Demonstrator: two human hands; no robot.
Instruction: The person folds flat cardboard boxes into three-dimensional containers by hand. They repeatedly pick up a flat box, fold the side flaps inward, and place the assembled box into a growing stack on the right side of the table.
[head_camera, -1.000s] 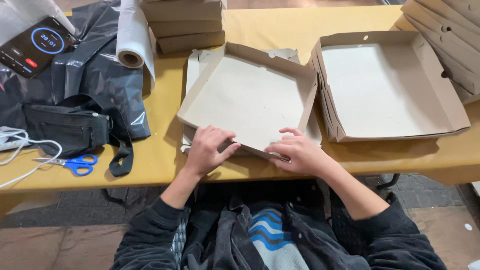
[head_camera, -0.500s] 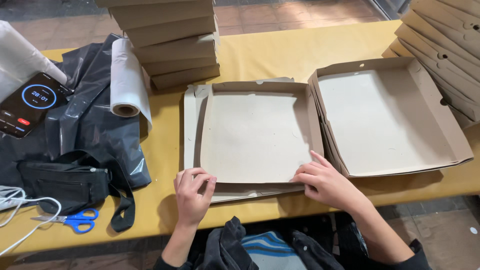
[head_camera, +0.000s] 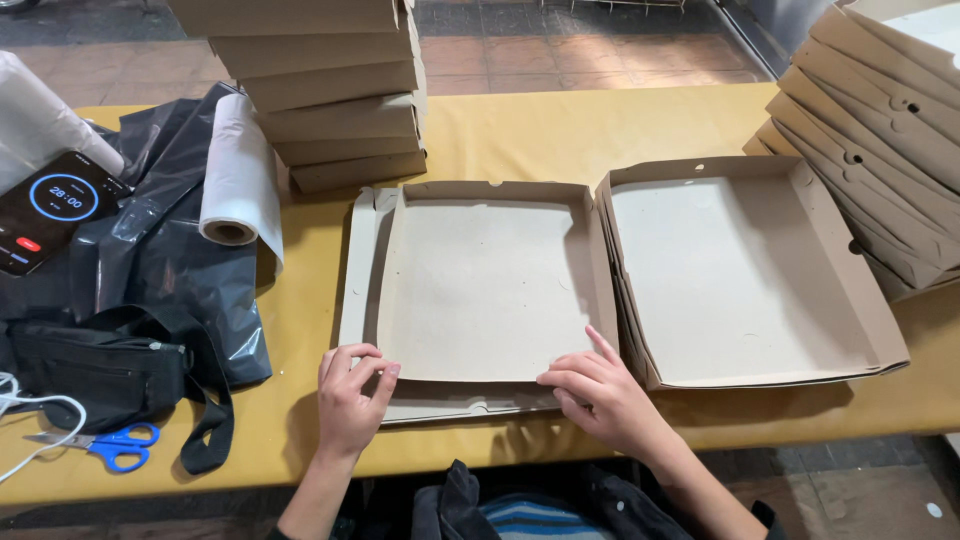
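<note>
Half-folded cardboard box (head_camera: 485, 285) lies flat on yellow table (head_camera: 600, 125), centre, near edge. Left hand (head_camera: 350, 395) fingers curled, pinching front-left flap corner. Right hand (head_camera: 600, 395) fingers spread, pressing front flap down. Risk: front wall unlocked, likely springs open if pressure uneven; finished box (head_camera: 745, 270) touching at right may be nudged.

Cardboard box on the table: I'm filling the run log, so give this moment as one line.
left hand: on near flap | right hand: on near edge | cardboard box: open, half-folded
</note>
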